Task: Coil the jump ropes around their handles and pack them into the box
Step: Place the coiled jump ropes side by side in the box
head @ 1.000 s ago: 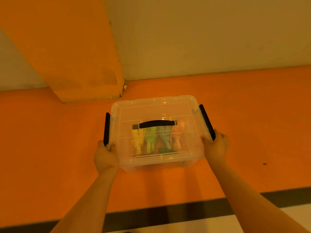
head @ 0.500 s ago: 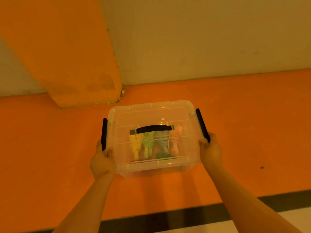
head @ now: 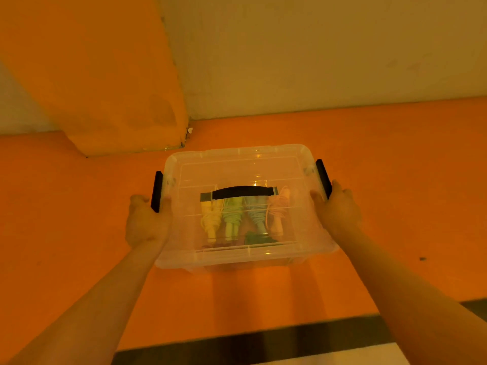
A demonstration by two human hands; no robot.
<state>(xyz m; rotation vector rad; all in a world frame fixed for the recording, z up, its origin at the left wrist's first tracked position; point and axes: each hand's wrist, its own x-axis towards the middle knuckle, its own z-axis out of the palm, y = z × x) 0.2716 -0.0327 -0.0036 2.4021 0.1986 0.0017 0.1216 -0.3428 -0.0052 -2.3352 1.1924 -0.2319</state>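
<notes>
A clear plastic box (head: 237,167) with its lid on sits on the orange floor in front of me. Through the lid I see several coiled jump ropes side by side: yellow (head: 210,219), green (head: 232,217), blue (head: 257,214) and pink (head: 279,212). A black carry handle (head: 242,192) lies across the lid. My left hand (head: 146,222) grips the box's left side at the black latch (head: 157,191). On the opposite side my right hand (head: 338,209) grips the box by the other black latch (head: 323,177).
An orange pillar base (head: 110,101) stands at the back left, close behind the box. A pale wall (head: 316,61) runs along the back. A dark stripe (head: 263,343) crosses the floor near me. Open orange floor lies to both sides.
The box, held in both hands, has shifted slightly in view between frames. Both hands keep the same grip on its sides.
</notes>
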